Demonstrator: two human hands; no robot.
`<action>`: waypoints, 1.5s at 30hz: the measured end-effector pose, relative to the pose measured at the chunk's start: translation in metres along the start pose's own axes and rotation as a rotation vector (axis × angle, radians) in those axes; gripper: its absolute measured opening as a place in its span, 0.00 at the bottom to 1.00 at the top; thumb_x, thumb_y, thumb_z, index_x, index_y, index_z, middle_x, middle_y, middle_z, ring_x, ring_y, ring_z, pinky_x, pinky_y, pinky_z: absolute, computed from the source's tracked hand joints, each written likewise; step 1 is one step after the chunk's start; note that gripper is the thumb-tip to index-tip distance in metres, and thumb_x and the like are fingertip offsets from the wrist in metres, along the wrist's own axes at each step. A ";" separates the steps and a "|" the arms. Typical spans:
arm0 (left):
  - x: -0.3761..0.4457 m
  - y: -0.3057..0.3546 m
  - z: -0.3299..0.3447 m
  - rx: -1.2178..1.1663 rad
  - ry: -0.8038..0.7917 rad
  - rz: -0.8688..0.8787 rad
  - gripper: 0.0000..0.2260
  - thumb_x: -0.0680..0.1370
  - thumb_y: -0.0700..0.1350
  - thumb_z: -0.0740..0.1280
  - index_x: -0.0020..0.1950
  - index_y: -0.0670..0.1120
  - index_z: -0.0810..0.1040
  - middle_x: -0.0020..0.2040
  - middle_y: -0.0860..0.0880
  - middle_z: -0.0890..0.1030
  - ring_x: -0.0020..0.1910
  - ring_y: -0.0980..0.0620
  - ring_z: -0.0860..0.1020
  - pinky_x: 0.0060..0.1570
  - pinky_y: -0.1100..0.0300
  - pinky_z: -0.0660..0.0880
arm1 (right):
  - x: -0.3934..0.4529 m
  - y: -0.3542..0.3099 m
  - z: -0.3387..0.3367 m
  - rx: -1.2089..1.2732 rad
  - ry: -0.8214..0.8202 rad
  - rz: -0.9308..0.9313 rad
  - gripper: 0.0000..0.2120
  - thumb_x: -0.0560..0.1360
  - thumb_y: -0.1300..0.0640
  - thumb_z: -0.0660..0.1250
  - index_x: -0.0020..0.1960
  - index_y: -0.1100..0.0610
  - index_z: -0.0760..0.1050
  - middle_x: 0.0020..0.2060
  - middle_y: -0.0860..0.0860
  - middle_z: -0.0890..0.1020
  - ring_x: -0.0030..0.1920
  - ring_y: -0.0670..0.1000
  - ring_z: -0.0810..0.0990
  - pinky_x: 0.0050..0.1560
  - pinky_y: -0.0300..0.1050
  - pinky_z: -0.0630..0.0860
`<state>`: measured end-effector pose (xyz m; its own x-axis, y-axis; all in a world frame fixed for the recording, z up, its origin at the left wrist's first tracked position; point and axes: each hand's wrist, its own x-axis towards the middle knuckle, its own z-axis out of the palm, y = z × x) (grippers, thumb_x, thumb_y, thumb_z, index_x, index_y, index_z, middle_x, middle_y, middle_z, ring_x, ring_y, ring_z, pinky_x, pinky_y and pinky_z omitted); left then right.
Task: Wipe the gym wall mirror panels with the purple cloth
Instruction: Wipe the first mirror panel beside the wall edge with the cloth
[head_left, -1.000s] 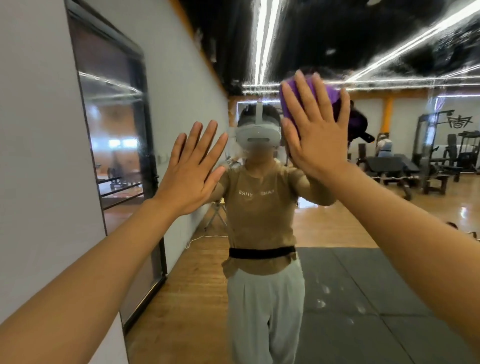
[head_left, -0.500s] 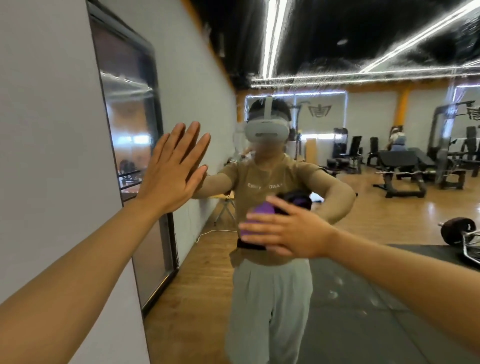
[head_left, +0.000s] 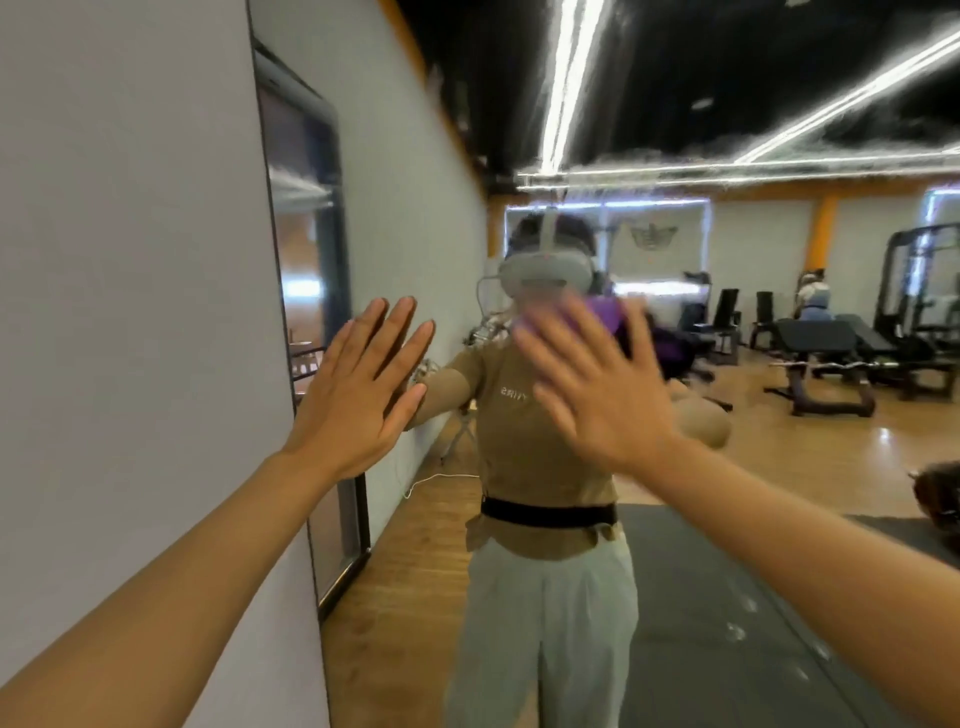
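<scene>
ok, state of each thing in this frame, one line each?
left hand: flat on the mirror, fingers straight, holds nothing
right hand: fingers spread, presses the cloth on the glass, motion-blurred
purple cloth: under the right palm, mostly covered
mirror: spots low on the right
ceiling lights: on

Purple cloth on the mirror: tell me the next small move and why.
Probably sweep the right hand sideways to the right, keeping the purple cloth pressed flat on the mirror. The cloth sits under straight fingers at head height, the left hand braces flat near the panel's left edge, and the glass to the right is open to it.
</scene>
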<state>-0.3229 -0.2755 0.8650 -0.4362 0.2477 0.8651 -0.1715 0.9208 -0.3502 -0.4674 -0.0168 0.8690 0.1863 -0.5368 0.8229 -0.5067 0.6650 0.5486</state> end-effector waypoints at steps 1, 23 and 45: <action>0.000 -0.002 0.001 -0.011 0.007 0.015 0.28 0.84 0.54 0.53 0.83 0.49 0.53 0.83 0.46 0.51 0.82 0.49 0.44 0.78 0.55 0.36 | -0.023 -0.021 0.003 0.013 -0.036 -0.104 0.27 0.85 0.44 0.48 0.83 0.50 0.53 0.81 0.51 0.55 0.81 0.55 0.51 0.78 0.64 0.42; -0.030 -0.027 0.020 -0.120 0.078 0.009 0.26 0.85 0.51 0.53 0.82 0.45 0.57 0.83 0.45 0.52 0.82 0.44 0.49 0.80 0.45 0.47 | 0.109 0.031 -0.010 -0.041 -0.026 0.152 0.25 0.87 0.44 0.45 0.83 0.48 0.54 0.81 0.50 0.57 0.81 0.54 0.53 0.78 0.65 0.50; -0.049 -0.069 0.021 -0.124 0.156 0.023 0.26 0.84 0.51 0.57 0.80 0.43 0.60 0.81 0.42 0.57 0.82 0.46 0.52 0.80 0.47 0.50 | 0.041 -0.053 0.006 -0.023 -0.171 -0.508 0.26 0.85 0.44 0.51 0.81 0.46 0.56 0.81 0.48 0.56 0.81 0.52 0.53 0.79 0.61 0.42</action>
<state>-0.3083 -0.3576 0.8397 -0.2954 0.3035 0.9059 -0.0493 0.9421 -0.3317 -0.4378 -0.0771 0.8733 0.2630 -0.8697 0.4178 -0.3697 0.3091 0.8762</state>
